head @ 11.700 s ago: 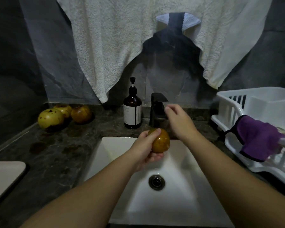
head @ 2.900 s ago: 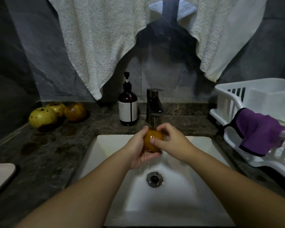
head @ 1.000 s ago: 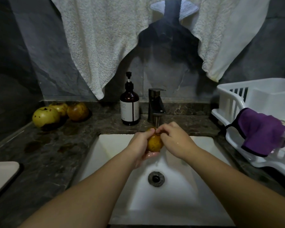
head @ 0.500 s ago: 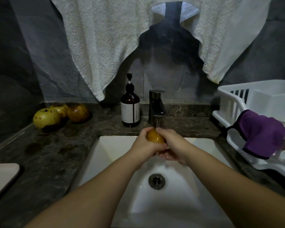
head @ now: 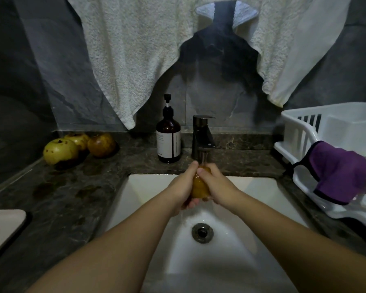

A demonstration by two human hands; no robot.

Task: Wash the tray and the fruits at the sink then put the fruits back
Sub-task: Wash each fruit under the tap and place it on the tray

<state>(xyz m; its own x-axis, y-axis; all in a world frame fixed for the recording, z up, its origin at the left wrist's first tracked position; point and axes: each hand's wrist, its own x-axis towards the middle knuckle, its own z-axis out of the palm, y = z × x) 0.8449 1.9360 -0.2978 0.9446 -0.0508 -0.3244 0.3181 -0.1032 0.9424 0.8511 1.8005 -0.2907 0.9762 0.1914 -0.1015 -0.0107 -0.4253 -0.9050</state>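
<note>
An orange-yellow fruit (head: 199, 187) is held over the white sink (head: 251, 187), under water running from the dark faucet (head: 202, 136). My left hand (head: 183, 186) grips its left side and underside. My right hand (head: 217, 186) wraps its right side, thumb across the top. Three other fruits (head: 60, 152) sit on the dark counter at the back left. A pale tray (head: 2, 227) lies at the left edge, partly out of frame.
A brown soap pump bottle (head: 168, 142) stands left of the faucet. A white dish rack (head: 330, 144) with a purple cloth (head: 338, 172) draped on it fills the right counter. Pale towels (head: 135, 49) hang above. The drain (head: 202, 232) lies below my hands.
The tap has been turned on since the earliest frame. Both hands keep turning the fruit under the stream; my right hand has shifted from below it to its right side and top.
</note>
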